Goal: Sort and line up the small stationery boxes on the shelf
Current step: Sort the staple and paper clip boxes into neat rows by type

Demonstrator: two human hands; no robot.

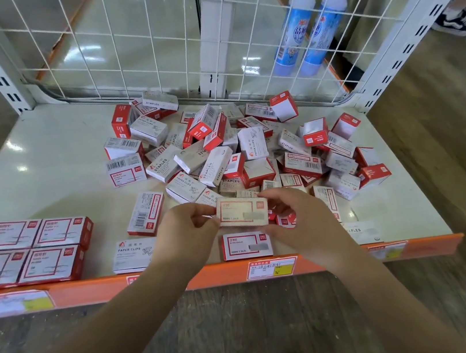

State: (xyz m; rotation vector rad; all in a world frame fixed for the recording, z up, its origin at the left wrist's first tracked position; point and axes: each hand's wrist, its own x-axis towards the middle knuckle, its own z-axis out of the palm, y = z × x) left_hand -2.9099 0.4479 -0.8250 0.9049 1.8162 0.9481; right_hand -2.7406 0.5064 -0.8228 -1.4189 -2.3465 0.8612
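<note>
A small red-and-white staples box is held above the shelf's front edge. My left hand pinches its left end and my right hand pinches its right end. Directly below it a matching box lies flat near the edge. A "PAPER CLIPS" box lies to its left, partly behind my left wrist. Several red-framed boxes lie lined up in two rows at the front left. A loose pile of mixed boxes covers the middle and right of the shelf.
A white wire grid closes the back of the shelf, with two blue bottles behind it at the right. An orange price strip runs along the front edge. A "STAPLES" box lies at the front right. A person's shoe stands far right.
</note>
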